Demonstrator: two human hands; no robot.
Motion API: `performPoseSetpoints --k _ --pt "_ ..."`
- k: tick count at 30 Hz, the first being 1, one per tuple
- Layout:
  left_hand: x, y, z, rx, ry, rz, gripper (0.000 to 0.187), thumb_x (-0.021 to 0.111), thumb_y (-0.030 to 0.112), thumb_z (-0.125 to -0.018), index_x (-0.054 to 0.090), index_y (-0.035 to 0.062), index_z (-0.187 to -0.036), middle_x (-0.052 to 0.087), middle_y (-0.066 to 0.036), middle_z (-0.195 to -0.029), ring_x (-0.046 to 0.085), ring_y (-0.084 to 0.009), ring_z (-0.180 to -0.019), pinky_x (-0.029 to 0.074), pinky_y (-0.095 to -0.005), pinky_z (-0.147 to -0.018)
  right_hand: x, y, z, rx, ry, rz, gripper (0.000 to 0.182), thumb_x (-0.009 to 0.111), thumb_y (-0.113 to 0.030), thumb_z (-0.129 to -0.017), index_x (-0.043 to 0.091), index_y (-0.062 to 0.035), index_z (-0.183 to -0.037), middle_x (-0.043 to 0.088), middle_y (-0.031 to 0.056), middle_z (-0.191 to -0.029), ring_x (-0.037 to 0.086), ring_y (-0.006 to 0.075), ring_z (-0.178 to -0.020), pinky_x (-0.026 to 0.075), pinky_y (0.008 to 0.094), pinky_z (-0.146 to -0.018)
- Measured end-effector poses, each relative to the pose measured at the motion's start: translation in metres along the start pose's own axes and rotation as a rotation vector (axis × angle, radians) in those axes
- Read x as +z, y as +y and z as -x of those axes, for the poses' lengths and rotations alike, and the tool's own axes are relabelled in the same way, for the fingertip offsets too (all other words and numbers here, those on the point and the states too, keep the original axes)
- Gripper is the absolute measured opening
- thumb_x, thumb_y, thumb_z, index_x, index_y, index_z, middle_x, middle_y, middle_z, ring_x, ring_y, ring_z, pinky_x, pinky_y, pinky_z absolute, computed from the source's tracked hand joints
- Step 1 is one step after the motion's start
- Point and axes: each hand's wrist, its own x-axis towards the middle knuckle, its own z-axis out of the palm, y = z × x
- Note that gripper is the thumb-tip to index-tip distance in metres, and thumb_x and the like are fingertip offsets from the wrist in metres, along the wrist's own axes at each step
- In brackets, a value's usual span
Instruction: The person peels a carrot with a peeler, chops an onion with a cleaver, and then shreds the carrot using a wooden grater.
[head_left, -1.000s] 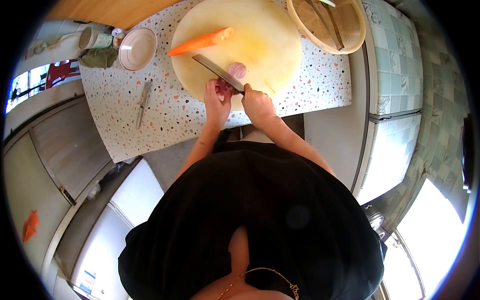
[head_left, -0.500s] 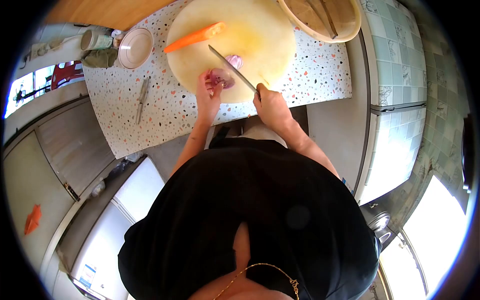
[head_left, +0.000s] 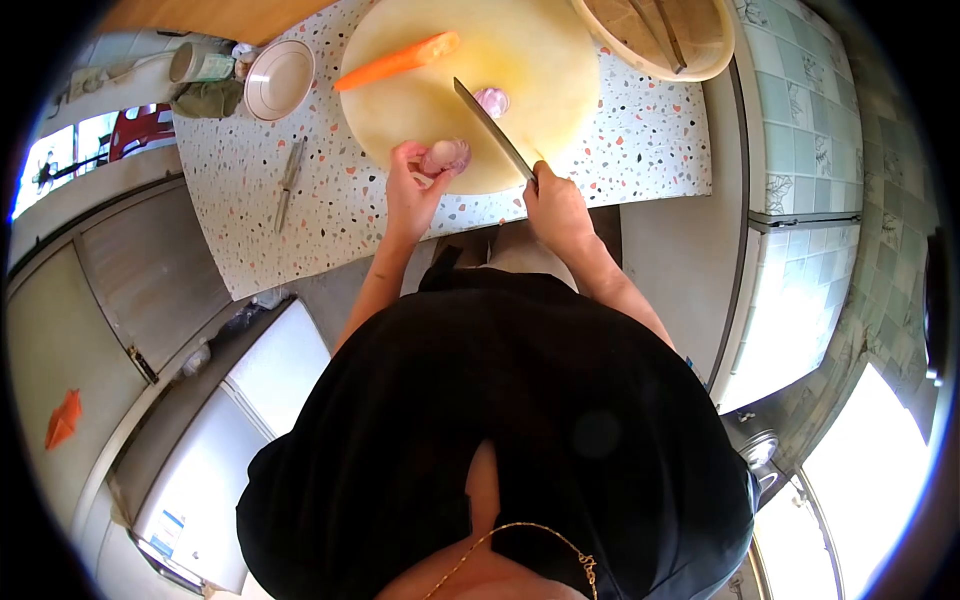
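Observation:
My left hand (head_left: 414, 196) pinches a piece of red onion (head_left: 446, 157) over the near left part of the round cutting board (head_left: 540, 50). In my right hand (head_left: 558, 208) is the handle of a kitchen knife (head_left: 494, 128), its blade pointing away and to the left above the board. A second piece of red onion (head_left: 491, 101) lies on the board, just right of the blade. Farther left on the board rests a peeled carrot (head_left: 398, 60). The knife and the held onion are apart.
A pale bowl (head_left: 279, 80) stands on the speckled table (head_left: 240, 190) left of the board, with a small knife (head_left: 289, 186) lying nearer me. At the back right is a large basin (head_left: 640, 30) with a pair of long sticks (head_left: 662, 36). A jar (head_left: 200, 63) stands far left.
The knife has shifted right, away from the held onion, and its tip has moved right. My left hand has turned the onion piece so that a paler side shows.

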Motion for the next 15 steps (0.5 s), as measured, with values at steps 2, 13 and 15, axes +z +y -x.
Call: performPoseSetpoints --k 2,13,15 --pt "0.000 0.001 0.001 0.020 0.010 -0.039 0.058 0.080 0.010 -0.072 0.047 0.0003 -0.120 0.057 -0.013 -0.101 0.061 -0.0240 -0.083 0.049 -0.0329 -0.071 0.002 0.004 0.005 -0.034 0.030 -0.004 0.018 0.052 -0.013 -0.090 0.054 0.0037 -0.096 0.062 0.0258 -0.070 0.062 0.0439 -0.069 0.049 0.0499 -0.065" --pt "0.011 0.008 0.001 0.215 -0.007 -0.208 0.045 0.075 0.020 -0.077 0.055 0.0008 -0.112 0.059 -0.022 -0.103 0.060 -0.0392 -0.092 0.049 -0.0432 -0.079 0.013 0.003 0.019 -0.069 0.071 -0.270 0.014 0.057 -0.010 -0.088 0.054 0.0041 -0.090 0.060 0.0238 -0.068 0.061 0.0419 -0.064 0.048 0.0429 -0.058" --pt "0.012 0.003 0.001 0.202 -0.011 -0.213 0.046 0.074 0.019 -0.078 0.054 -0.0001 -0.114 0.060 -0.022 -0.100 0.061 -0.0385 -0.091 0.049 -0.0430 -0.078 0.010 -0.002 0.019 -0.057 0.043 -0.279 0.015 0.057 -0.010 -0.088 0.054 0.0045 -0.091 0.061 0.0237 -0.068 0.062 0.0415 -0.064 0.048 0.0424 -0.058"
